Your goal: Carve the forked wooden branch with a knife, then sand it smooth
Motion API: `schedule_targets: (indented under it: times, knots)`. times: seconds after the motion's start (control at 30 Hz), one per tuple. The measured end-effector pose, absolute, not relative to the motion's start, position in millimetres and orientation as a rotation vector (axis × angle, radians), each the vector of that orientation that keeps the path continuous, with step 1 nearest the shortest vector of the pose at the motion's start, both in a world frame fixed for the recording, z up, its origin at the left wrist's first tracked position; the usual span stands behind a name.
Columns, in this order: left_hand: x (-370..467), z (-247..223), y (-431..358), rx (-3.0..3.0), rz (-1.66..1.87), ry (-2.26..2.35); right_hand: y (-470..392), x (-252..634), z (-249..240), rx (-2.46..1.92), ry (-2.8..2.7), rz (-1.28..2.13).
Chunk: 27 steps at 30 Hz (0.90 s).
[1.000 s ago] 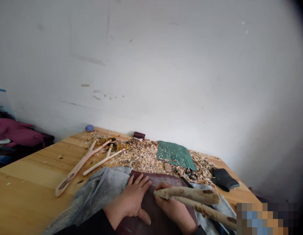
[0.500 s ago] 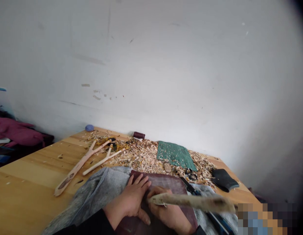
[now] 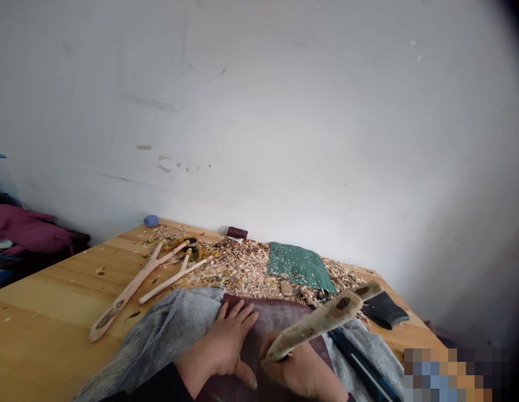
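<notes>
My left hand (image 3: 226, 345) lies flat with spread fingers on a dark red leather-like sheet (image 3: 280, 312). My right hand (image 3: 305, 369) is closed round the lower end of a pale wooden stick (image 3: 315, 329), its knuckles low over the same sheet. The stick slants up to the right, with a dark knot near its thick upper end; a second stub (image 3: 370, 289) shows behind that end, perhaps a fork. What the stick's lower tip touches is hidden by my fingers. Under the sheet lies a grey cloth (image 3: 175, 318).
Two peeled forked sticks (image 3: 129, 293) (image 3: 175, 282) lie left on the wooden table (image 3: 45, 312). Wood shavings (image 3: 242, 271) cover the back, with a green cloth (image 3: 299, 265), a thread spool (image 3: 237, 232) and a blue lump (image 3: 151, 220). A black-and-blue tool (image 3: 362, 363) and a black piece (image 3: 385, 310) lie right.
The stick's upper end has swung up and left, from nearly level to slanting. My right hand has shifted slightly right and turned; my left hand stays in place on the sheet.
</notes>
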<state>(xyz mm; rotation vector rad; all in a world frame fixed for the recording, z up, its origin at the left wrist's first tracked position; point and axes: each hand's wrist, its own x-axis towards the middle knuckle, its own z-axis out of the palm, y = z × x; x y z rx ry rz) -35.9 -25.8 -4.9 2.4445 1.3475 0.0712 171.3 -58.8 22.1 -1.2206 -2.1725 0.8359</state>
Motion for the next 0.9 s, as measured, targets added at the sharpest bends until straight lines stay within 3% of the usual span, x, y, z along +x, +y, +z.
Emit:
schedule_targets:
  times: [0.37,0.63,0.8,0.9]
  knots:
    - [-27,20,-32,2.426,-0.064,1.437,-46,144,9,-1.086,-1.875,0.981]
    - [-28,22,-32,2.429,-0.028,1.416,-40,163,14,-1.372,-1.971,0.491]
    - [-26,28,-33,2.402,-0.114,1.448,-51,154,15,-1.267,-2.016,0.782]
    - [-22,25,-33,2.383,-0.126,1.454,-52,145,13,-1.147,-2.082,0.750]
